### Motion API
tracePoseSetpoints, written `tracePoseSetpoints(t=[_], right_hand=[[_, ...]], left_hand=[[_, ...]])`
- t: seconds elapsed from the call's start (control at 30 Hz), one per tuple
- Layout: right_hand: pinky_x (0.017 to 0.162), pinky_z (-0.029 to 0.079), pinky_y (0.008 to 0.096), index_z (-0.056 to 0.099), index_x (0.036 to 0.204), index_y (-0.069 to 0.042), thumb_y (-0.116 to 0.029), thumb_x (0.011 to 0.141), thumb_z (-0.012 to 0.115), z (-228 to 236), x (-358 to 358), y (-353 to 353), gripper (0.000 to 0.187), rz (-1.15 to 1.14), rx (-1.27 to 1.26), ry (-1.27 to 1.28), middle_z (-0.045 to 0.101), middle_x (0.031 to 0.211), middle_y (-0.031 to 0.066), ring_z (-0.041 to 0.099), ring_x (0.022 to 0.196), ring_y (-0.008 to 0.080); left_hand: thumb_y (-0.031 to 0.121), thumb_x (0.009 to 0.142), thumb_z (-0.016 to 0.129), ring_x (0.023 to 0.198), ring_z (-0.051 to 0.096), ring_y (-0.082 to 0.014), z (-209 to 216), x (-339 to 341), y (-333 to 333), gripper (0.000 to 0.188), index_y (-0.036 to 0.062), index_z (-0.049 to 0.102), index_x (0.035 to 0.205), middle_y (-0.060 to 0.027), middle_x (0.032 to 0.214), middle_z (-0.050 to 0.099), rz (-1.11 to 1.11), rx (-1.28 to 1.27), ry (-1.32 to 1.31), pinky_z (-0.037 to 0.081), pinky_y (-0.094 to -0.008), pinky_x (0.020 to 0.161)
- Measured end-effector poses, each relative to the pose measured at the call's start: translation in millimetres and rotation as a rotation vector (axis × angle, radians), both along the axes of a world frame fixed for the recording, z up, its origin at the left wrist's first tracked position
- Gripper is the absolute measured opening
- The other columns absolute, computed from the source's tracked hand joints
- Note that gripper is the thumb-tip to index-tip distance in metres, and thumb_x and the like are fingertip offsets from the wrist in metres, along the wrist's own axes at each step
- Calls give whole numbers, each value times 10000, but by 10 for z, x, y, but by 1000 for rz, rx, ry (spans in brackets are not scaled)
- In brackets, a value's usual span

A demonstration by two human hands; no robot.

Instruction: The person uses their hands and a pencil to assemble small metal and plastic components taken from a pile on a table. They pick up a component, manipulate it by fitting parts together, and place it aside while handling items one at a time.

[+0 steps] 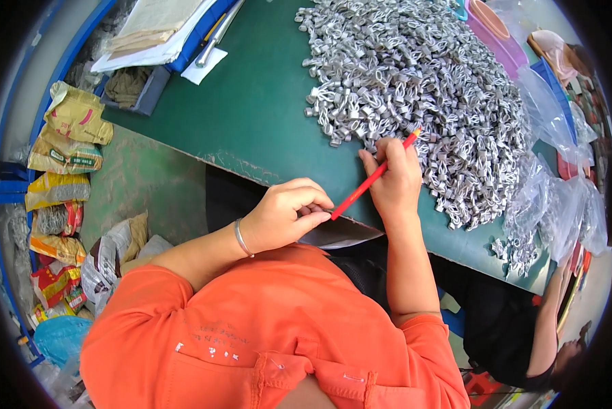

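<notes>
A red pencil [370, 180] lies slantwise in my right hand [398, 180], its pale sharpened end over a heap of small silver metal parts with looped ends [415, 75]. The fingertips and thumb of that hand are bent down at the heap's near edge; whether they also pinch a part is hidden. My left hand [292, 213], a silver bangle on its wrist, is at the table's front edge beside the pencil's other end. Its thumb and fingers are closed together. What they hold, if anything, is too small to name.
The green tabletop [244, 109] carries a blue tray [204, 34] with papers, a grey bin [139, 92] and a pink basin [500, 44]. Clear plastic bags [558, 204] lie at right. Several filled sacks [64, 184] line the left. Another person's arm [551, 320] shows at right.
</notes>
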State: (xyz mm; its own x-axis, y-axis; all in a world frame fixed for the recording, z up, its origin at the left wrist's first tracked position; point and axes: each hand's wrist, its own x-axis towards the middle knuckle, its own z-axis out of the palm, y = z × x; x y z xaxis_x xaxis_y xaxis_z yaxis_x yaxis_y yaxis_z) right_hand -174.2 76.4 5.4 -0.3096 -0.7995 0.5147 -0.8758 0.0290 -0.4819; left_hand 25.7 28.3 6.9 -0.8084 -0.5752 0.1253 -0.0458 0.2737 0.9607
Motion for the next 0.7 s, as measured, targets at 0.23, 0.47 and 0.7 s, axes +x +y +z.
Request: tracePoseSetpoints(t=[0.23, 0.47, 0.7], right_hand=[[617, 462, 256, 403, 735, -24, 98, 767, 632, 27, -4, 353, 262, 59, 45, -742, 611, 756, 88, 581, 679, 150], [629, 535, 242, 394, 817, -51, 110, 821, 583, 220, 66, 566, 248, 251, 59, -1425, 584, 866, 110, 641, 740, 168], [664, 508, 245, 408, 810, -46, 138, 757, 644, 20, 128, 666, 304, 223, -82, -1123, 571, 937, 111, 584, 776, 127]], left_hand=[[-32, 833, 619, 802, 638, -137, -42, -51, -35, 186, -40, 591, 1016, -86, 939, 611, 23, 312, -8, 535, -245, 714], [-16, 877, 576, 838, 643, -163, 133, -288, -39, 316, -39, 511, 1186, -105, 975, 611, 39, 707, 104, 552, -271, 735], [4, 843, 633, 825, 624, -111, 135, -353, 6, 292, -40, 554, 1121, -72, 923, 628, -26, 637, 208, 540, -241, 742]])
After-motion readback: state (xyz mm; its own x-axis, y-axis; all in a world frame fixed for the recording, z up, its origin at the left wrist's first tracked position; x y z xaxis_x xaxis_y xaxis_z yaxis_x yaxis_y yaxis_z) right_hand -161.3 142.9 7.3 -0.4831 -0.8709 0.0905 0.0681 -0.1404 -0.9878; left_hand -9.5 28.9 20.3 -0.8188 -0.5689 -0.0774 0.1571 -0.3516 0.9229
